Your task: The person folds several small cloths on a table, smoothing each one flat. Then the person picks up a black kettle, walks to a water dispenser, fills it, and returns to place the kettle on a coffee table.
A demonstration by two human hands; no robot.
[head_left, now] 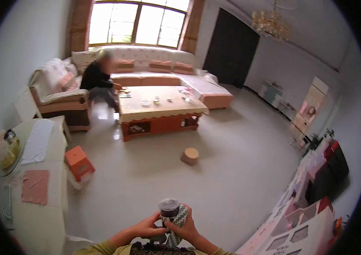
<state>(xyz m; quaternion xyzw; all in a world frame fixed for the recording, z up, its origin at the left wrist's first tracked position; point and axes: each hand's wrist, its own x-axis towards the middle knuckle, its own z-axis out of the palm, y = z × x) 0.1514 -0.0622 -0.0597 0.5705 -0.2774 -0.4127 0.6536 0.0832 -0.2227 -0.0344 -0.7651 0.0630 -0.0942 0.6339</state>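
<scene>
A dark-lidded cup point(169, 209) is grasped between both hands, the left hand point(148, 228) clenched low, the right hand point(185, 227) pressing a green checked cloth point(179, 220) against it.

floor: pale glossy tiles point(231, 161), pretty shiny
window: big arched one point(138, 23), daylight pouring in
seating: cream-and-orange corner sofa point(159, 70)
table: low coffee table point(161, 108)
extras: orange stool point(78, 162), chandelier point(270, 23), dark double door point(231, 49)

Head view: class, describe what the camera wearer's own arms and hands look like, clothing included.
Both hands, left hand and right hand, are bare: no gloves; rings or a watch cannot be made out. The forearms are uncovered, with olive-green sleeves pushed back toward the elbows at the lower edge.
</scene>
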